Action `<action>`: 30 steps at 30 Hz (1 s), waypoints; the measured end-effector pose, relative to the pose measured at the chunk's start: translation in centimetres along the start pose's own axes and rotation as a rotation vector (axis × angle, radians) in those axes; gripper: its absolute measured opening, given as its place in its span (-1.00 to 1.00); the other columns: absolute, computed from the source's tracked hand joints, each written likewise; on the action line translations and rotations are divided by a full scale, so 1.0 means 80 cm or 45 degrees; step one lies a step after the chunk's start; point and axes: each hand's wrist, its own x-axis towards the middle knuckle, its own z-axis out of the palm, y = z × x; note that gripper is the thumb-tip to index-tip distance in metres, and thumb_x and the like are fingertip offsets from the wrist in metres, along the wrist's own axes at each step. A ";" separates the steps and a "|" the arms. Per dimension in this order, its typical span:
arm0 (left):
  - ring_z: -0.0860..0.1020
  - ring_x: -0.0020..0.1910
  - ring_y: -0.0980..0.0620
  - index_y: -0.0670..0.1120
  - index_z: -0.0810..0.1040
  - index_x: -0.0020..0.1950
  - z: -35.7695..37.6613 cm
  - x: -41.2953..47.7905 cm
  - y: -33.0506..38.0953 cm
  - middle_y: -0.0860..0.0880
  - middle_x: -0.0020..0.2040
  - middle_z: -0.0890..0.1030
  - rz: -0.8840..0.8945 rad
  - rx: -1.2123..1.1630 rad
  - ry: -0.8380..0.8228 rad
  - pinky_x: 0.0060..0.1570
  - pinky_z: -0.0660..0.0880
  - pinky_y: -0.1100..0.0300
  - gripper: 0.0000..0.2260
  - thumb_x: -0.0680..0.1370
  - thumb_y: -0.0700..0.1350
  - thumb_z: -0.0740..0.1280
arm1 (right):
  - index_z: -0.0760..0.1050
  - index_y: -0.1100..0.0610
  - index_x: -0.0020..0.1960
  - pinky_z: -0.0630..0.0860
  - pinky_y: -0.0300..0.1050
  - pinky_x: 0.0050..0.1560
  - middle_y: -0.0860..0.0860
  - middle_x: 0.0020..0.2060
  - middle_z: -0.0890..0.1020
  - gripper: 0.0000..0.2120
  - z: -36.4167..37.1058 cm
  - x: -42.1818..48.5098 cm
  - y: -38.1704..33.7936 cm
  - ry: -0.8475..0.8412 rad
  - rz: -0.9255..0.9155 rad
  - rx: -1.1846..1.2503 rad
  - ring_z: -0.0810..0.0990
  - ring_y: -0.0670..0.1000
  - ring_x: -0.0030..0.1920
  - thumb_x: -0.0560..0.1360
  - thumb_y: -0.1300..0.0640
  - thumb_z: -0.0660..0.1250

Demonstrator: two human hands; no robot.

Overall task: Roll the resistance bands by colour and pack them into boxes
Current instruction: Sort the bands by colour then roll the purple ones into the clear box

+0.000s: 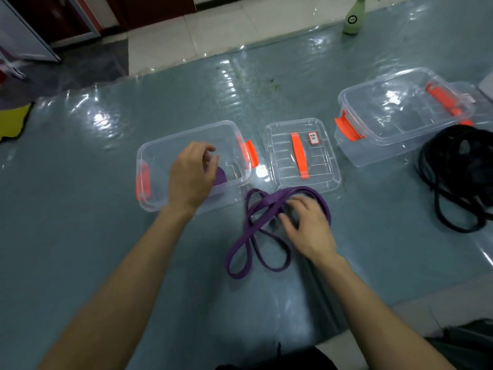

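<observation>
A clear box (186, 129) with orange latches stands open at centre left, with a rolled purple band (221, 177) inside it. My left hand (190, 177) hovers in the box just over that roll, fingers loosely curled; I see no grip on the roll. In front of the box, loose purple bands (256, 236) lie in tangled loops on the table. My right hand (306, 225) rests on their upper loops with its fingers spread. A heap of black bands (458, 177) lies at the right.
The box's lid (317, 166), with an orange handle and a label, lies between the two boxes. A second clear box (373, 140) stands open at the right, on another lid. A green bottle (353, 20) stands at the far edge. The table is covered in shiny plastic sheet.
</observation>
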 end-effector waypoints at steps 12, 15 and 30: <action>0.70 -0.09 -0.09 0.03 0.47 0.39 0.069 -0.202 0.028 0.01 -0.13 0.69 -0.593 -0.185 -0.797 0.00 0.66 -0.02 -0.53 0.52 -0.14 0.52 | 0.59 0.21 0.23 0.59 0.13 0.23 0.21 0.15 0.68 -0.65 -0.018 -0.010 0.085 -0.220 0.685 -0.001 0.65 0.27 0.18 0.48 0.16 0.52; 0.65 -0.18 0.12 -0.02 0.67 0.17 0.040 -0.207 -0.001 0.08 -0.11 0.71 -0.663 -0.289 -0.568 -0.05 0.63 0.11 -0.69 0.46 -0.22 0.54 | 0.62 0.15 0.13 0.63 0.04 0.08 0.12 0.02 0.74 -0.72 -0.011 -0.015 0.069 -0.264 0.648 0.048 0.71 0.21 0.05 0.42 0.24 0.49; 0.54 0.40 -0.29 -0.17 0.44 0.58 -0.117 -0.370 -0.162 -0.26 0.44 0.55 -1.040 0.141 -0.502 0.40 0.51 -0.20 -0.20 0.41 -0.06 0.68 | 0.53 0.14 0.47 0.64 0.02 0.20 0.10 0.07 0.70 -0.48 0.086 -0.087 -0.074 -0.486 0.285 0.361 0.71 0.11 0.04 0.55 0.16 0.56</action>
